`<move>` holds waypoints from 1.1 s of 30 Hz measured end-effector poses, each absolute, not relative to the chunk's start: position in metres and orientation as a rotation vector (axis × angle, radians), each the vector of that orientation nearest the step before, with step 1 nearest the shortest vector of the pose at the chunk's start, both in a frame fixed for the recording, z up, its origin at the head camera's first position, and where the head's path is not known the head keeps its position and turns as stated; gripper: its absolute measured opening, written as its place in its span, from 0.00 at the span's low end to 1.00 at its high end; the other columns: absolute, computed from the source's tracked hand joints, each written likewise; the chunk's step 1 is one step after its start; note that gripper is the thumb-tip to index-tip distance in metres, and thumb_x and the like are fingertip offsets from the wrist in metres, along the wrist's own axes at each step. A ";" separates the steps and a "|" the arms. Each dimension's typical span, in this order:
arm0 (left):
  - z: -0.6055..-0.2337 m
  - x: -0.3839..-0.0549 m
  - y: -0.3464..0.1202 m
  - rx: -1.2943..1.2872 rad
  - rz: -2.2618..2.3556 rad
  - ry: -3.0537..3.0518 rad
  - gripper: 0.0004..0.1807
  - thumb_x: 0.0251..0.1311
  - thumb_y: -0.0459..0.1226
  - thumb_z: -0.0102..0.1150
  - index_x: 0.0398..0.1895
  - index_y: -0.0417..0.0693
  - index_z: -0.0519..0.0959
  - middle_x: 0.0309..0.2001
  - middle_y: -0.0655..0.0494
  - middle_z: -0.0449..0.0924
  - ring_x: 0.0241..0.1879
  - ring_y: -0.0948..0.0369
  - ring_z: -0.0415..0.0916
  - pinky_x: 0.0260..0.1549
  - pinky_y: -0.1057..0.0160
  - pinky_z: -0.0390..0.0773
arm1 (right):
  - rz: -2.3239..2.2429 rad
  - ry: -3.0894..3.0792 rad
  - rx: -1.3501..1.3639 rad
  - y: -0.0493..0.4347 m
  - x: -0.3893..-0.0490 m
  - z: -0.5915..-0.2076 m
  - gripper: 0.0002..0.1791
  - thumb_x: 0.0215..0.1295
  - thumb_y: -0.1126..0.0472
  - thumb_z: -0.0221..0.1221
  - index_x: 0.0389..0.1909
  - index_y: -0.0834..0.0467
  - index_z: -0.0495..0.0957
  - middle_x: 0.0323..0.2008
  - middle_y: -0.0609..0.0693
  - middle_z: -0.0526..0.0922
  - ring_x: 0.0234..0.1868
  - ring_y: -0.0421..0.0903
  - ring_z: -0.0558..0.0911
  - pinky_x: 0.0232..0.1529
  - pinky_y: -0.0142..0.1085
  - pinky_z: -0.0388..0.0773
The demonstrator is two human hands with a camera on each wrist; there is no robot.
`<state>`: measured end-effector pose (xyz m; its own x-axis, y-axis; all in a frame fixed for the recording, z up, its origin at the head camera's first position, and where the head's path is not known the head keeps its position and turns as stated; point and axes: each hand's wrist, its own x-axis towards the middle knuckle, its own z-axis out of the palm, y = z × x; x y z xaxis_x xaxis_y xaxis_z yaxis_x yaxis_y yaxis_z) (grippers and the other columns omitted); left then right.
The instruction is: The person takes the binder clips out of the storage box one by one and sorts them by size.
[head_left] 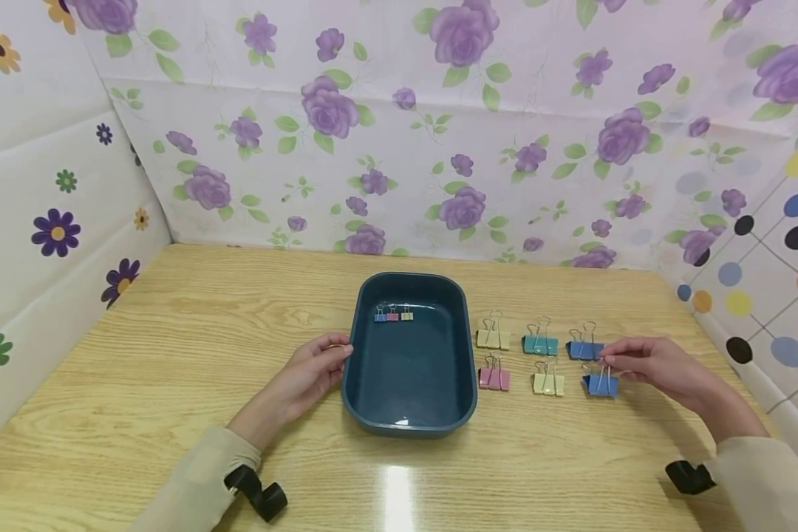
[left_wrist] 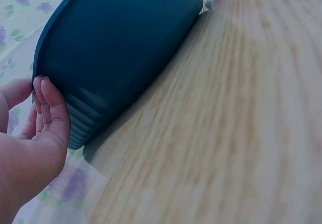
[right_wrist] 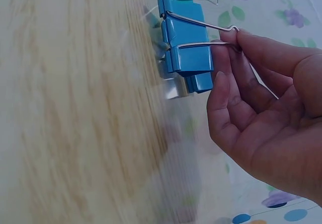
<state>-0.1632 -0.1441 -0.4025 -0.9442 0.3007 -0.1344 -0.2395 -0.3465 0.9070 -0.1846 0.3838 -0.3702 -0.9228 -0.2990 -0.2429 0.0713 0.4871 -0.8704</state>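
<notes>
My left hand (head_left: 309, 377) pinches the left rim of a dark teal plastic tray (head_left: 408, 380); the left wrist view has thumb and fingers at its edge. Inside, toward the far end, stand a small blue binder clip (head_left: 380, 318), a small pink one (head_left: 392, 318) and a small yellow one (head_left: 407, 316). On the right, my right hand (head_left: 661, 369) holds a larger blue binder clip (head_left: 601, 385) by its wire handles, between thumb and fingers. Another blue binder clip (head_left: 581, 350) sits just behind it, partly covered in the right wrist view.
Between tray and right hand stand a yellow binder clip (head_left: 493, 340), a teal one (head_left: 540, 345), a pink one (head_left: 494, 379) and a pale yellow one (head_left: 548, 384). They share the wooden table (head_left: 206, 318). Flowered cloth (head_left: 399, 170) hangs behind it.
</notes>
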 end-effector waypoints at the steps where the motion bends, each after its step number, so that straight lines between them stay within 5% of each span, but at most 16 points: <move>1: -0.403 -0.163 -0.144 0.080 2.337 1.560 0.03 0.68 0.27 0.49 0.42 0.39 0.71 0.34 0.54 0.76 0.32 0.65 0.73 0.36 0.68 0.74 | -1.418 2.374 -0.189 0.384 -0.184 -0.371 0.24 0.70 0.58 0.57 0.54 0.75 0.71 0.48 0.54 0.80 0.45 0.42 0.81 0.46 0.35 0.78; 26: -0.402 -0.162 -0.144 0.068 2.341 1.554 0.03 0.68 0.27 0.49 0.42 0.39 0.70 0.35 0.54 0.76 0.32 0.64 0.73 0.36 0.68 0.74 | -1.337 2.471 -0.208 0.386 -0.189 -0.365 0.30 0.71 0.53 0.56 0.64 0.70 0.65 0.54 0.60 0.79 0.48 0.37 0.80 0.46 0.34 0.77; 33: -0.402 -0.163 -0.143 0.031 2.337 1.562 0.04 0.68 0.27 0.49 0.43 0.39 0.70 0.35 0.53 0.76 0.32 0.63 0.73 0.36 0.67 0.75 | -1.353 2.541 -0.237 0.382 -0.196 -0.348 0.30 0.72 0.52 0.54 0.63 0.70 0.64 0.52 0.51 0.80 0.47 0.34 0.79 0.46 0.29 0.76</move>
